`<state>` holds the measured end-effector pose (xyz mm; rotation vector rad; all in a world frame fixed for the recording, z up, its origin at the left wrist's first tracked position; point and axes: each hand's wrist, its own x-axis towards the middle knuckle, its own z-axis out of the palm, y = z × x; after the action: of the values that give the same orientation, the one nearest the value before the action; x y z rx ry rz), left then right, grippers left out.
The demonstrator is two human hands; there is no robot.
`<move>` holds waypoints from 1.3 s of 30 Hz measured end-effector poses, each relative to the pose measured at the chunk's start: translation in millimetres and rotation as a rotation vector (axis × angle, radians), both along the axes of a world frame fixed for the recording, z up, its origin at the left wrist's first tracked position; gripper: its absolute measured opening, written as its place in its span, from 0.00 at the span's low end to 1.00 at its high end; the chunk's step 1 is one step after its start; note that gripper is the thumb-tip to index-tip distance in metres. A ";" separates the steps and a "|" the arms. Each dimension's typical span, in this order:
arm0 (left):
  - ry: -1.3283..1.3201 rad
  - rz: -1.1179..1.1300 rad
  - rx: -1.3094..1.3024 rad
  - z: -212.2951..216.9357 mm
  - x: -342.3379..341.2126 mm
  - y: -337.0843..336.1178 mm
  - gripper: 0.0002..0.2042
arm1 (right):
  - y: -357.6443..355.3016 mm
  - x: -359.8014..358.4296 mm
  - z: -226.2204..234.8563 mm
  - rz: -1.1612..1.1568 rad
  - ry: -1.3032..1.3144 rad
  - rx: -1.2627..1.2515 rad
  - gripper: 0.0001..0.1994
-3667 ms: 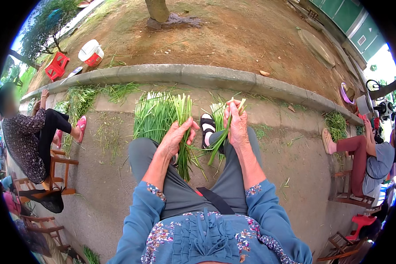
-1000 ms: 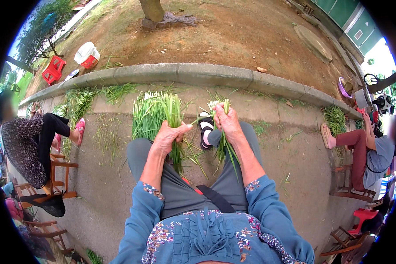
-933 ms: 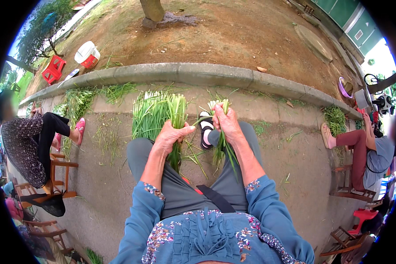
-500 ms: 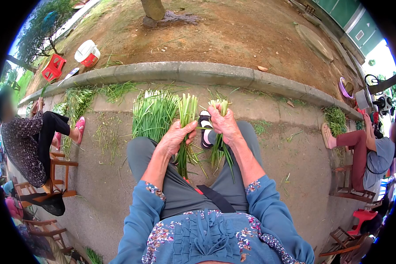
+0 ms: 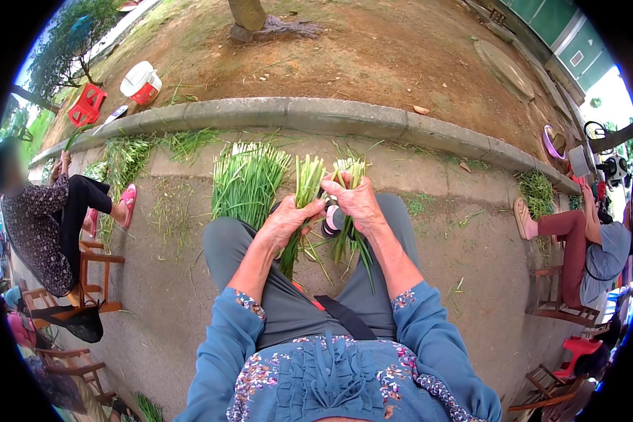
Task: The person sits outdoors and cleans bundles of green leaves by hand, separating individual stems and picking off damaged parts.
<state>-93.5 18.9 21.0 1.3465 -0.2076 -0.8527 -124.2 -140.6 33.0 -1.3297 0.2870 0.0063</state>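
Observation:
My left hand (image 5: 287, 224) is closed round a bunch of garlic chives (image 5: 308, 179), pale cut ends up and green leaves hanging down. Close beside it, my right hand (image 5: 359, 207) grips a second bunch of chives (image 5: 349, 167), held the same way with its leaves drooping between my knees. The fingers of both hands almost meet between the bunches; whether they touch I cannot tell. A thick pile of chives (image 5: 247, 184) lies on the pavement just beyond my left knee, its pale ends pointing away from me.
Beyond the pile runs a concrete kerb (image 5: 260, 112) with bare soil and a tree trunk (image 5: 247, 15) behind. Seated people are at the left (image 5: 39, 218) and right (image 5: 601, 260), with greens by their feet. A red stool (image 5: 86, 105) and a white-and-red bucket (image 5: 141, 84) stand far left.
My left hand has moved right with its bunch, closer to my right hand. My right hand has stayed nearly in place, shifting slightly toward the left one.

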 end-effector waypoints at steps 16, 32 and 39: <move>0.210 0.178 -0.047 -4.2 4.0 1.8 0.14 | -14.9 2.3 -9.1 -0.083 -0.056 0.326 0.07; -0.019 0.230 -0.011 -22.4 13.2 8.7 0.11 | -31.3 4.0 -9.5 -0.117 -0.176 0.490 0.10; -0.157 0.238 -0.062 -14.4 11.4 4.0 0.11 | -27.2 3.0 -5.4 -0.075 -0.140 0.390 0.09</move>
<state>-82.1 22.9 6.7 1.3497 -0.1896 -0.5375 -121.3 -167.8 27.6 -0.9263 0.2037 -0.0897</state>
